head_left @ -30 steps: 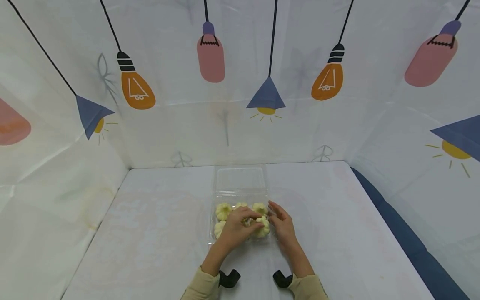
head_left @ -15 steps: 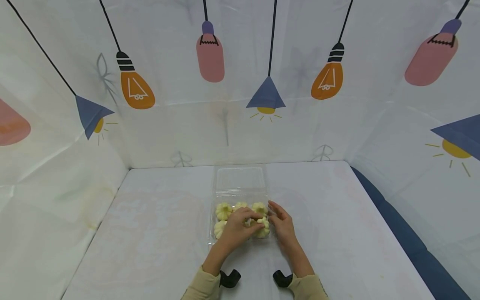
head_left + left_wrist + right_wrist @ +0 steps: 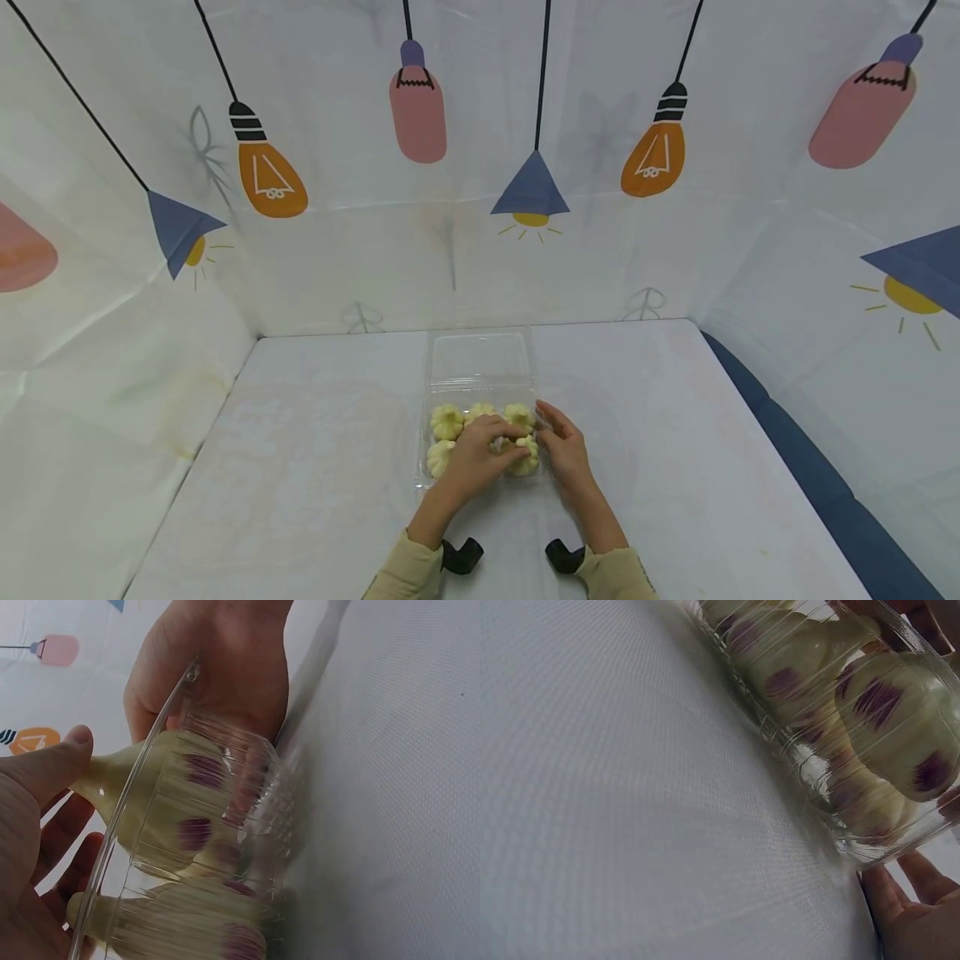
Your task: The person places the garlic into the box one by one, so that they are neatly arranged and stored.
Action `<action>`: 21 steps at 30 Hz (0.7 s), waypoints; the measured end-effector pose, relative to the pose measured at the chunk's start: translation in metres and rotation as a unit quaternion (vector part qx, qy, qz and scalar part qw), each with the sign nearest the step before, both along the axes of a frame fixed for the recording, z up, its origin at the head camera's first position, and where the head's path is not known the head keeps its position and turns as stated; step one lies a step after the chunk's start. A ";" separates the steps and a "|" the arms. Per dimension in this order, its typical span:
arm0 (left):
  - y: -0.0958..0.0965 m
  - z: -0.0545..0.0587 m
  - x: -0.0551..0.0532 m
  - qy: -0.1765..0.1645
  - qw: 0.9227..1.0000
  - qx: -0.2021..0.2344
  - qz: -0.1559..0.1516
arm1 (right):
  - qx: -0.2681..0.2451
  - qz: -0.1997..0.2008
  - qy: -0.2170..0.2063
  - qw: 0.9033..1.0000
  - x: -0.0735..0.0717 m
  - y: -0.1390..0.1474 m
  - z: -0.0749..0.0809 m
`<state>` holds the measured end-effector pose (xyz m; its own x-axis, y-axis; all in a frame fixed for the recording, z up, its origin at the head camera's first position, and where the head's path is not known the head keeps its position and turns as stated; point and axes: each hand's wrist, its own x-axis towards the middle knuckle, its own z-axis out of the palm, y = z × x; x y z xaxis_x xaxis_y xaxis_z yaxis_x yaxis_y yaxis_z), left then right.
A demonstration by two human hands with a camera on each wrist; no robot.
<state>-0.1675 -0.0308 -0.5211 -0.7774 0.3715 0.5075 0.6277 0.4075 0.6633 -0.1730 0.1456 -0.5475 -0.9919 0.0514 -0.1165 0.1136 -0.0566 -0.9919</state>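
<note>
A clear plastic clamshell box (image 3: 422, 467) sits on the white table with pale yellow garlic bulbs inside, several of them; purple marks show on their sides in the wrist views. My left hand (image 3: 480, 450) reaches over the box and pinches the stem of the front right garlic bulb (image 3: 527, 461). In the left wrist view the thumb (image 3: 77, 742) presses that stem. My right hand (image 3: 567, 454) rests at the box's right side, fingers fairly straight, touching or very near the wall. The right wrist view has this hand (image 3: 922, 907) beside the box corner. My left hand hides the front middle.
The box's lid (image 3: 480, 354) lies opened back toward the rear wall. White table surface (image 3: 322, 433) surrounds the box. A white curtain (image 3: 337, 167) printed with lamps encloses the back and sides. Black wrist mounts (image 3: 462, 556) stick out near the sleeves.
The pinched garlic bulb's stem has tipped slightly and the bulb sits a little lower between the hands. Both hands stay almost in place; the head view shifts very slightly.
</note>
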 end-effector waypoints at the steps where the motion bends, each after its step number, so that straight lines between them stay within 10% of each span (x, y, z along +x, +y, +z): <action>1: 0.000 -0.001 0.000 0.000 1.000 -0.003 0.002 | 0.001 -0.003 0.002 1.000 -0.002 0.000 -0.006; 21: 0.000 -0.006 -0.003 0.015 1.000 -0.019 -0.005 | 0.006 -0.012 -0.004 1.000 -0.002 -0.001 -0.004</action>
